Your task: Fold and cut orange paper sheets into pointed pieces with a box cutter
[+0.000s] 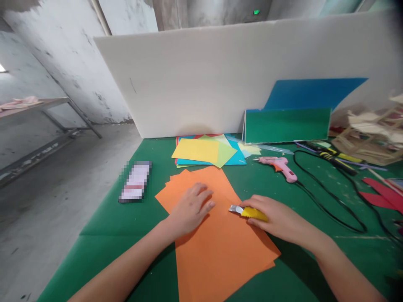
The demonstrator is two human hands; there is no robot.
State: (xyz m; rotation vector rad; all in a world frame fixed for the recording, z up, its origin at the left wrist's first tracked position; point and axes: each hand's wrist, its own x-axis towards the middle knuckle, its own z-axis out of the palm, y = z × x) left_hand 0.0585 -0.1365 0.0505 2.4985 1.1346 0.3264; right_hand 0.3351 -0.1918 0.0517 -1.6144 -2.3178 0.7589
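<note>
Several overlapping sheets of orange paper [217, 247] lie fanned out on the green tabletop in front of me. My left hand [190, 207] rests flat on the sheets, its fingers apart and holding nothing. In my right hand [273, 214] is a yellow utility knife [252, 213], gripped between thumb and fingers. The knife's metal tip points left, over the right part of the orange sheets. Whether the tip touches the paper I cannot tell.
Beyond the orange sheets lies a stack of coloured paper [198, 150]. A pink glue gun [280, 165] with a black cord is at right, near pliers [338, 161] and red pieces [384, 193]. A phone [136, 182] lies left. A white board [195, 84] stands behind.
</note>
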